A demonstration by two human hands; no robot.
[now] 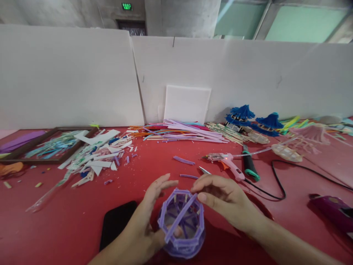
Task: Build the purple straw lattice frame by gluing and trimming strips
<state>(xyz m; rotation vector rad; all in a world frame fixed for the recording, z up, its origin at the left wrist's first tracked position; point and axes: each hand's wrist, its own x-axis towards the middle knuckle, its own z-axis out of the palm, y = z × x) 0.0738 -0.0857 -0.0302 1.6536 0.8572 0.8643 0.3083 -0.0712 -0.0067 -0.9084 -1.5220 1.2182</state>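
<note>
Purple straw cage (182, 224), octagonal w/ stick posts, both hands gripping

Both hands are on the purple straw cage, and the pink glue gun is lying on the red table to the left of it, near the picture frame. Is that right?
Not quite. In the head view the pink glue gun lies to the right of the purple straw cage, beside the black cord, far from the picture frame. The rest holds: the left hand and right hand are both on the cage, over the red table.
</note>
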